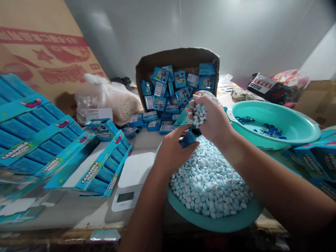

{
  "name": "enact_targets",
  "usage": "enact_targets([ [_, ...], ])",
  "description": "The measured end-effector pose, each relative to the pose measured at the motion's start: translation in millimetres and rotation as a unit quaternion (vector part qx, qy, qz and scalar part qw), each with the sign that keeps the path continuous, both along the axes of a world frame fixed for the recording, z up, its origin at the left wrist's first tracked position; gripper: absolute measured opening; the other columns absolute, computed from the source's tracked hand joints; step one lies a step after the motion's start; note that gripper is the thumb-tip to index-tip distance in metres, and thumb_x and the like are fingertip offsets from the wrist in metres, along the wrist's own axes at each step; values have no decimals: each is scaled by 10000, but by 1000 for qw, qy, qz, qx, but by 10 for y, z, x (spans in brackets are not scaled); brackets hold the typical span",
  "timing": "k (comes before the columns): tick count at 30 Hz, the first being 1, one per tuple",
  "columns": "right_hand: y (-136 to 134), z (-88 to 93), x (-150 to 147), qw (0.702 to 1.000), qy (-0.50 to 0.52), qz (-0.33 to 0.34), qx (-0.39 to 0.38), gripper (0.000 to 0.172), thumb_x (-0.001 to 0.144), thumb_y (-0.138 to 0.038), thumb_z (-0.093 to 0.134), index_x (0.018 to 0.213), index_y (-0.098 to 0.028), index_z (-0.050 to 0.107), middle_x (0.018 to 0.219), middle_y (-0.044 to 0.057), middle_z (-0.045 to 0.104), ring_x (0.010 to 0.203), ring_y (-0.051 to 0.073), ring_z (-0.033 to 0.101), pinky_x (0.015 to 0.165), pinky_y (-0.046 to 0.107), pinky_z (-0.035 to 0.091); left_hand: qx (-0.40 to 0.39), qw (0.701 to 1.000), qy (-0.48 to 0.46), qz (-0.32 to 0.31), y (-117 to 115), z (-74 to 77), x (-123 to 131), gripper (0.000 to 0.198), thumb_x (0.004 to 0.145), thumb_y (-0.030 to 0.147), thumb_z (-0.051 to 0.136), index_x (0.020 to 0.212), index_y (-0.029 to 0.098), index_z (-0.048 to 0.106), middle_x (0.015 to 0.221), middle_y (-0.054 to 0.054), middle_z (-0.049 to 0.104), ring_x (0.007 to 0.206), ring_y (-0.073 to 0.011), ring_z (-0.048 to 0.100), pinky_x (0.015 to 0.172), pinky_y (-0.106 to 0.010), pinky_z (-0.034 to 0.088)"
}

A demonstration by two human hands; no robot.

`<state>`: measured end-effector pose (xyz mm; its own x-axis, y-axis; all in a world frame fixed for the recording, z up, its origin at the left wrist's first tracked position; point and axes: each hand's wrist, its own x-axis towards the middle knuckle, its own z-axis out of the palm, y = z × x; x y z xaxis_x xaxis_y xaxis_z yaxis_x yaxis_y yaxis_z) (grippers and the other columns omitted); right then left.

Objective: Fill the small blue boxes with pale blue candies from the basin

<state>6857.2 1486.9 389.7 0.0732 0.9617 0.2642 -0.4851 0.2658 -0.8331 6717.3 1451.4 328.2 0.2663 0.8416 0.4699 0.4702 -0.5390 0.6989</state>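
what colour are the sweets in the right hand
The sweets are pale blue and white; head view.

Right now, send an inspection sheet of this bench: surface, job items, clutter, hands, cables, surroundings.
Surface: pale table, crowded.
Job's things: blue-white candies heaped in a teal bowl; white scale beside it.
Clutter: blue packs in and before a cardboard box; plastic bag; second basin holding small blue pieces.
Hands: left hand grips a small blue container; right hand cups candies close to it.
Cables: nothing seen.
Surroundings: grey wall behind; printed carton at left.
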Motion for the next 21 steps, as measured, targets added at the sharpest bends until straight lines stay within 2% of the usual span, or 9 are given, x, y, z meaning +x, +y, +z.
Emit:
enact_targets([
  [12,-31,20,-18,1000,2,1,-11,259,703,-313,766,834,-233,557,730,-39,602,640,107,606,573,252,473,-1,1000,2,12,15,-31,5,488,832,335,758,1304,269,653,1160,-48,745,1062,-207,703,877,-348,601],
  [21,-52,43,-23,1000,4,14,-14,386,643,-382,822,771,-228,492,705,-49,572,629,102,587,553,247,452,-5,1000,1,14,9,-17,2,496,832,327,759,1315,277,653,1160,-44,747,1064,-204,705,872,-338,602],
])
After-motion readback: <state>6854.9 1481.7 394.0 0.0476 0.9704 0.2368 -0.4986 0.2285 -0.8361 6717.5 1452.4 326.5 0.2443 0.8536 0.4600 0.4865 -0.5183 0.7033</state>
